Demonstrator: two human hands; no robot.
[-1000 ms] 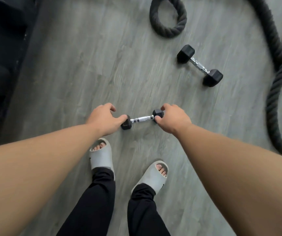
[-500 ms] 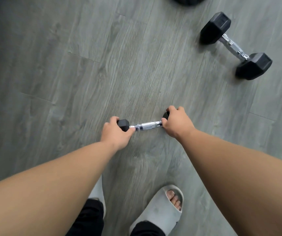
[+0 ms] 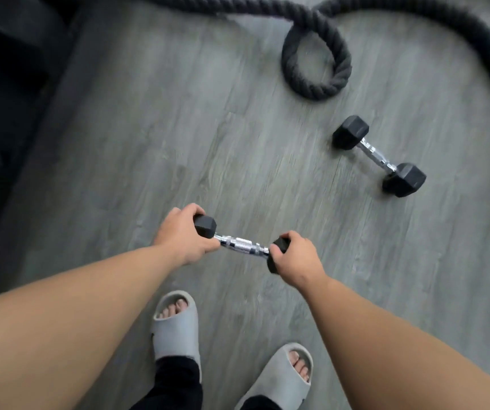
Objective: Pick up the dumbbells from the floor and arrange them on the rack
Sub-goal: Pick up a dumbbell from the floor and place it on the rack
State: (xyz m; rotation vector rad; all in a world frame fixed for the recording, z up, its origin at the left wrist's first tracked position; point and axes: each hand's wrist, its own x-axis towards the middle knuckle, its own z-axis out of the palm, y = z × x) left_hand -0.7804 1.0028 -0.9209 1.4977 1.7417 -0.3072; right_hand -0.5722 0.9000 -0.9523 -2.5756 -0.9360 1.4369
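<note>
The left hand point(image 3: 183, 236) was clenched around one black hex head of the small dumbbell point(image 3: 239, 245) and the right hand point(image 3: 292, 258) around the other, probably so the chrome bar stayed level between them, above the grey floor point(image 3: 178, 143) in front of the sandalled feet. A second dumbbell point(image 3: 379, 156) lay on the floor well apart to the right, near a coiled rope point(image 3: 316, 63). Open floor lay ahead, with a dark, indistinct mass along the left edge; no rack was identifiable.
</note>
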